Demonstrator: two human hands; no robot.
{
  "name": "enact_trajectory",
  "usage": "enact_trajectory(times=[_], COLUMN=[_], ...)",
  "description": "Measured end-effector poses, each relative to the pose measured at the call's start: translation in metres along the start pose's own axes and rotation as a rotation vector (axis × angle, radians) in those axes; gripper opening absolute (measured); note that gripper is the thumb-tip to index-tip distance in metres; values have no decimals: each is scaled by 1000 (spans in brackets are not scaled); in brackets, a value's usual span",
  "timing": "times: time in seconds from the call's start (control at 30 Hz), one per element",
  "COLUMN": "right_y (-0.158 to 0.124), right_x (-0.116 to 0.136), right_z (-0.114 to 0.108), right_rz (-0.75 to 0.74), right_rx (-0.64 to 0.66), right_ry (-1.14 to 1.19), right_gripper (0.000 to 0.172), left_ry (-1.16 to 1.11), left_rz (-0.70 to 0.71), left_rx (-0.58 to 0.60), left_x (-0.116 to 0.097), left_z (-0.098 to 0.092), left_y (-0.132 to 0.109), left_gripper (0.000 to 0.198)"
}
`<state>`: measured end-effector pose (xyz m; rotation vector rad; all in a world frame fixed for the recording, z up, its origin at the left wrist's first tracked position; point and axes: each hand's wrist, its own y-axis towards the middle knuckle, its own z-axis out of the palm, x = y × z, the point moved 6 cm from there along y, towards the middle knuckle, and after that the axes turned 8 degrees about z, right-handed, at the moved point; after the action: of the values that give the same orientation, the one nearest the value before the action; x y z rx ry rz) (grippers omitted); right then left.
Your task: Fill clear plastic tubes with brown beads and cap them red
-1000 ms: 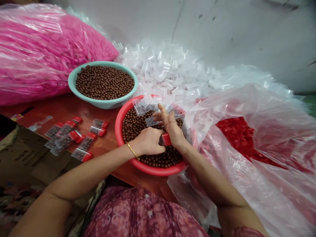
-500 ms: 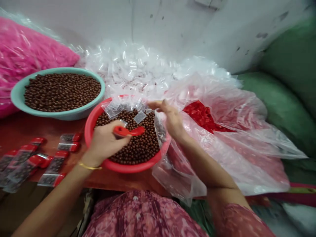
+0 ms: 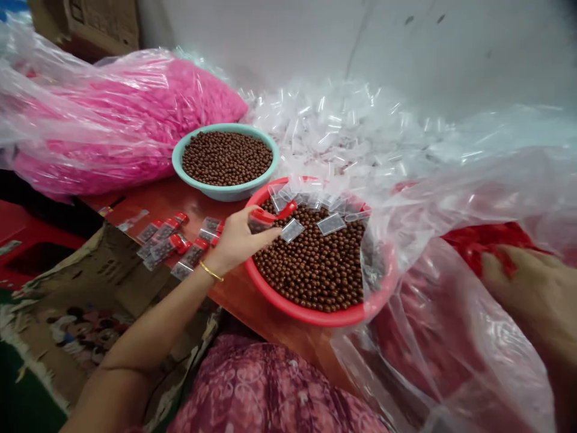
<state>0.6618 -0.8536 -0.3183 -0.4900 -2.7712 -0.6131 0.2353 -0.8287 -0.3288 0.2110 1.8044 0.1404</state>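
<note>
My left hand [image 3: 238,240] is closed over the left rim of the red basin [image 3: 288,300], gripping a red plastic piece [image 3: 285,210] with a curved tip. A clear, dark-looking part shows between thumb and fingers below it. Brown round beads [image 3: 311,270] fill the basin. Small clear plastic boxes [image 3: 331,224] lie on them, mostly along the far side. Far right, my right hand [image 3: 536,288] reaches into an open clear bag [image 3: 451,313] and touches red plastic pieces [image 3: 487,237]. Its fingers are blurred and partly hidden.
A teal basin [image 3: 180,165] of brown beads stands back left, beside a pink-filled bag [image 3: 135,114]. Several filled clear boxes with red caps [image 3: 166,237] lie on the table. Behind is a heap of clear plastic pieces [image 3: 333,120]. A cardboard box [image 3: 112,282] stands below left.
The view has swung left. My right hand has gone from above the basin's right side into the bag of red pieces. My left hand keeps its hold, now nearer the basin's left rim.
</note>
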Motion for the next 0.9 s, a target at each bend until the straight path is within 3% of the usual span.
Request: enact_trajectory(times=[0.03, 0.1, 0.17, 0.23, 0.33, 0.47, 0.53, 0.67, 0.8, 0.9], right_y=[-10, -35, -59, -77, -93, -105, -107, -107, -111, -112], right_x=[19, 74, 129, 170, 205, 227, 229, 225, 225, 224], right_z=[-7, -11, 2, 23, 51, 71, 73, 68, 68, 74], right_rz=[18, -132, -280, -309, -245, -211, -264, -459, -585, -566], right_rx=[-32, 9, 232, 453, 726, 995, 990, 807, 723, 696], right_ry=[-7, 249, 553, 826, 1095, 1167, 1112, 911, 751, 685], right_gripper=[27, 33, 42, 57, 72, 81, 78, 66, 63, 66], left_ry=[-61, -111, -89, -46, 42, 194, 268, 462, 561, 614], left_rz=[-10, -9, 25, 61, 96, 140, 133, 82, 141, 177], left_rx=[64, 177, 244, 320, 489, 599, 577, 540, 615, 636], left_x=[-4, -10, -12, -12, -8, -9, -10, -4, 1, 1], left_z=[14, 41, 61, 77, 94, 98, 96, 96, 105, 106], left_y=[-2, -9, -16, -24, -32, -35, -33, -32, -34, -35], left_gripper=[26, 25, 22, 17, 17, 29, 26, 11, 28, 33])
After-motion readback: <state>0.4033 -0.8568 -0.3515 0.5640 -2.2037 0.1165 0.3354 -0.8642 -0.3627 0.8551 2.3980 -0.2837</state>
